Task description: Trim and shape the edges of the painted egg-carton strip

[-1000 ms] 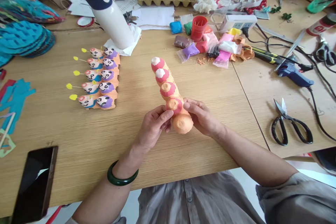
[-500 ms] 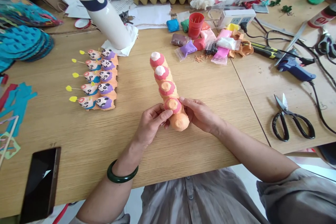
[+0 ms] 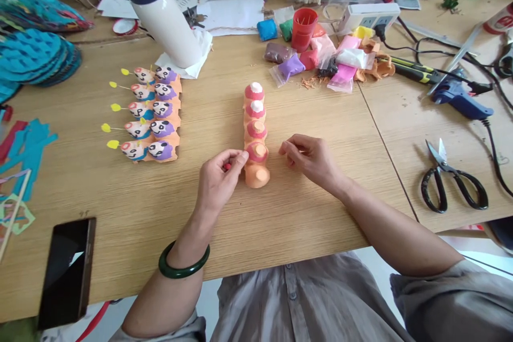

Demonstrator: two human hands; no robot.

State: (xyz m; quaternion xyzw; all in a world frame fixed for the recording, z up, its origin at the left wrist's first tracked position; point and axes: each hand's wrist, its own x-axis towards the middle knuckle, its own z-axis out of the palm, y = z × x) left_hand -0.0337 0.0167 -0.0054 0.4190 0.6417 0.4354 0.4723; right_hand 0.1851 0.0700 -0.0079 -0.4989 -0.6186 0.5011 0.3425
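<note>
1. Well left of the left hand: a smartphone (image 3: 68, 272) lies dark on the wooden table (image 3: 120, 214). Above it, a double row of panda-faced egg-carton figures (image 3: 150, 117) sits on an orange carton strip, yellow-tipped sticks pointing left.
2. Left hand (image 3: 218, 184): clenched, thumb and fingers pinching a small red bit (image 3: 227, 166). Most of the bit is hidden by the fingers, so its material and shape are hard to make out. A dark green bangle (image 3: 183, 262) circles the wrist.
3. Between the hands: an egg-carton caterpillar (image 3: 256, 139) lies lengthwise on the table, its pink-rimmed segments running away from the person. Left fingertips end at its edge; touching or just beside, cannot tell.
4. Right hand (image 3: 310, 160): released, fingers loosely curled, holding nothing, just right of the caterpillar and apart from it.
5. Beyond the right hand: black-handled scissors (image 3: 452, 187) lie open on the table. A blue glue gun (image 3: 457, 97) lies above them. Bagged modelling clay (image 3: 320, 59) lies ahead of the hand.
</note>
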